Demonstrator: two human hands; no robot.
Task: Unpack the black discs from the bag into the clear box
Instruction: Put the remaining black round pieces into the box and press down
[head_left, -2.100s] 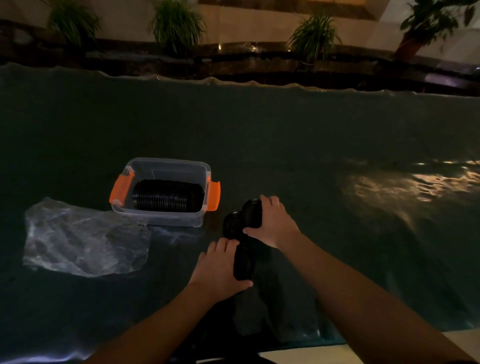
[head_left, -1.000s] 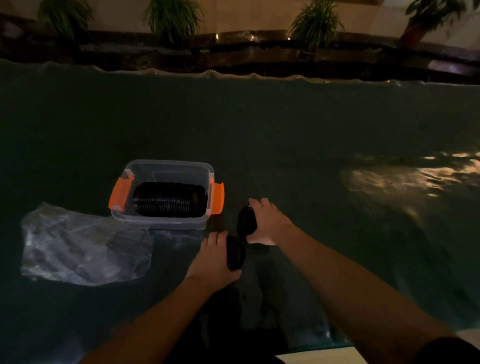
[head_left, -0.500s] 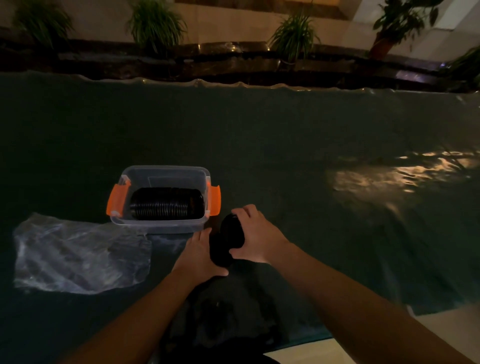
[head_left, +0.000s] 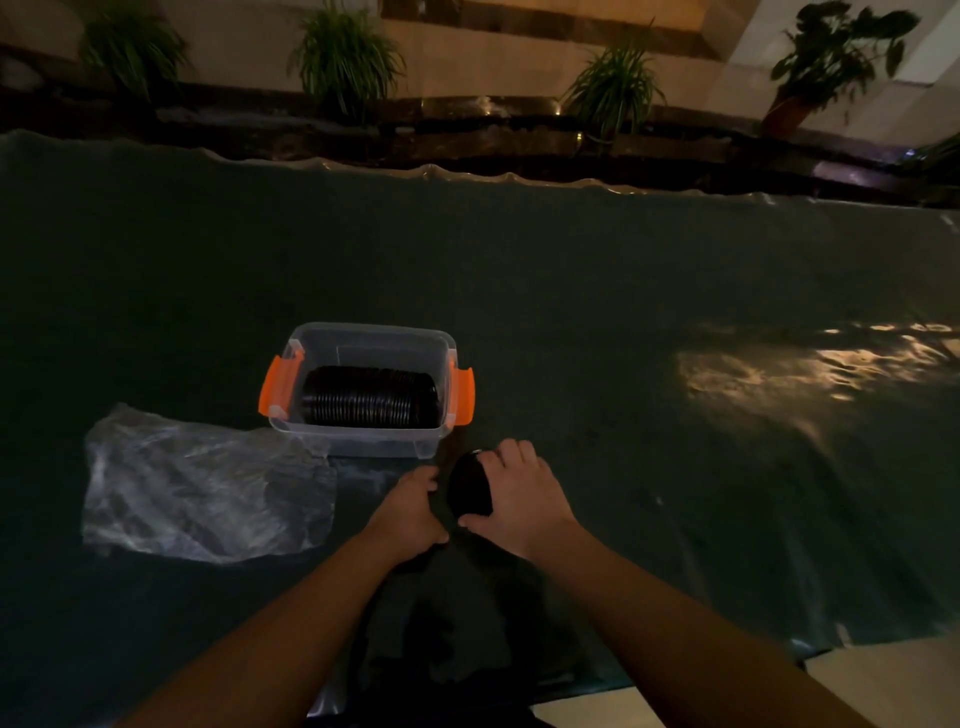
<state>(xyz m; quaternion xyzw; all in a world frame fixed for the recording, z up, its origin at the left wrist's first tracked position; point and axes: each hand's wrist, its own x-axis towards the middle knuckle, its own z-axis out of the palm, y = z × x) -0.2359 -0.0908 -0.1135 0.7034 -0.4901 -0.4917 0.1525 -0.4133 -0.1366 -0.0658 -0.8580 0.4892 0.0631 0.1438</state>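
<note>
Right hand (head_left: 519, 493) grip: fingers and thumb curled round a small stack of black discs (head_left: 469, 491), held on edge just above the worktop (head_left: 623, 291), near the front right corner of the clear box (head_left: 363, 441). Left hand (head_left: 410, 512) just beside the stack, fingers curled; dim light, cannot tell whether it holds anything. Clear box sits on the dark-covered worktop, orange latches (head_left: 274, 387) at both ends, lid off. Inside it a long row of black discs (head_left: 369, 397) lies on edge, running left to right. Crumpled clear plastic bag (head_left: 202, 483) lies flat to the left, touching the box's front left corner. Potted plants (head_left: 348, 57) line the far ledge.
</note>
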